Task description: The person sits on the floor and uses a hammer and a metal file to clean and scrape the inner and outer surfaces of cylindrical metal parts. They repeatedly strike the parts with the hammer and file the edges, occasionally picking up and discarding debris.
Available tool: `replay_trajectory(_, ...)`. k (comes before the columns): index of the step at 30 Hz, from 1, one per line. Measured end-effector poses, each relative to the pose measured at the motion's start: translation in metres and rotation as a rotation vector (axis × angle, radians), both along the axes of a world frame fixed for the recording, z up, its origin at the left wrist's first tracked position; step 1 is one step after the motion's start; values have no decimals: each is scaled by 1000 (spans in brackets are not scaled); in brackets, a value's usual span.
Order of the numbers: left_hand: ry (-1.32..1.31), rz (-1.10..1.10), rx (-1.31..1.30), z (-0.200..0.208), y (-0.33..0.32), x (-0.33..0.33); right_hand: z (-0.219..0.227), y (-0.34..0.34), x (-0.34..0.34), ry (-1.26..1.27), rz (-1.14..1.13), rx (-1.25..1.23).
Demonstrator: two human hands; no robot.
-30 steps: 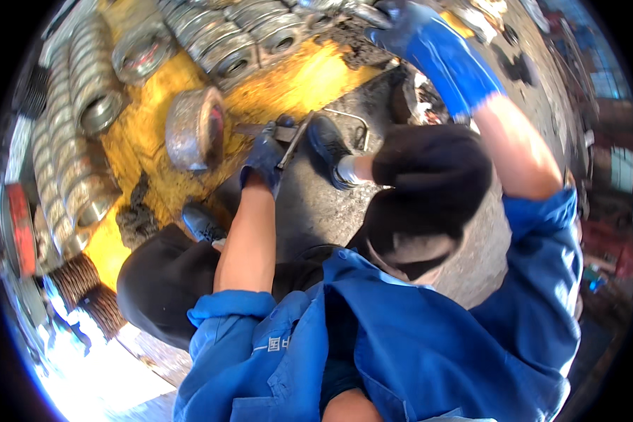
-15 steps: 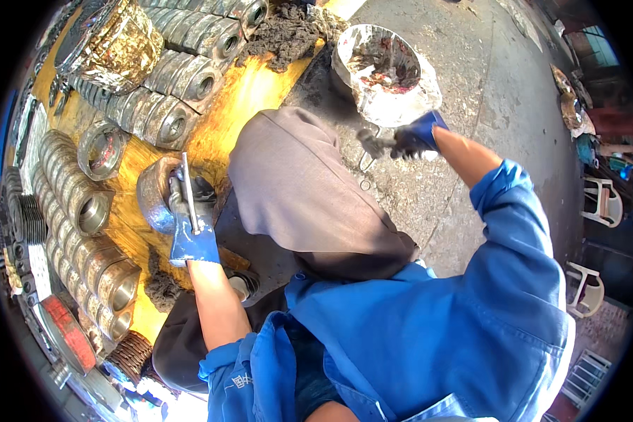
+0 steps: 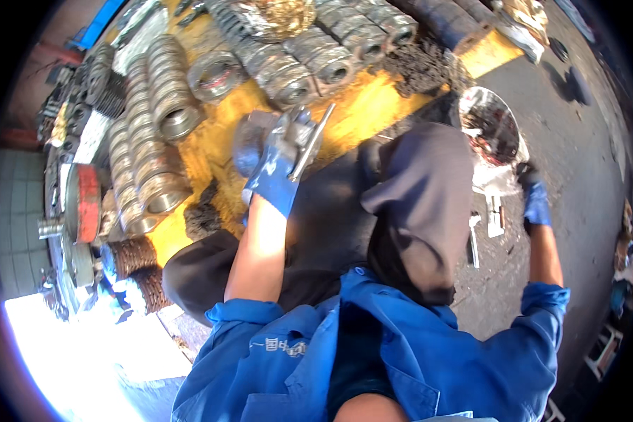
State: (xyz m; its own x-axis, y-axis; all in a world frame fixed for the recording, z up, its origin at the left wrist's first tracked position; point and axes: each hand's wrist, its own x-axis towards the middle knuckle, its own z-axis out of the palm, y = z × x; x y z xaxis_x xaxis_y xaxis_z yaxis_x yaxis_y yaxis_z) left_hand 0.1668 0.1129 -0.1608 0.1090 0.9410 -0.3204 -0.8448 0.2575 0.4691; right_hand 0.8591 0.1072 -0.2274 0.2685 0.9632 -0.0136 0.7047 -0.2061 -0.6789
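My left hand (image 3: 280, 156), in a blue and grey work glove, is closed with a slim metal rod (image 3: 312, 142) slanting up from it. Against its fingers is a thick metal ring (image 3: 246, 144), partly hidden by the hand. Out to the right, my gloved right hand (image 3: 534, 195) is at the lower right side of a bucket (image 3: 480, 177) with a pale, crumpled lining and dark red residue inside. Its dark fingertips are blurred, so any hold is unclear. A flat-bladed tool (image 3: 496, 215) and a small metal tool with a wider head (image 3: 474, 240) lie below the bucket.
Rows of worn metal rings (image 3: 163, 176) lie on the yellow surface (image 3: 221, 116) to the left and far side. A dark greasy heap (image 3: 422, 67) sits near the bucket. A red-faced disc (image 3: 88, 202) stands at far left. My bent knee (image 3: 429, 190) rises between my hands.
The view has swung, shifting the scene rightward. My right hand, earlier below the bucket with a grey item at its fingers, is now at the bucket's right side. My left hand keeps the rod.
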Motion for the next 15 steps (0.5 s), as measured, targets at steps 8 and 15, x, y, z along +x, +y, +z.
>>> replay_trajectory(8,191,421,55,179,4,-15,307,67,-347,430,684,33)
replay_trajectory(15,310,193,234,174,2,-30,254,29,-500,781,1230,-373)
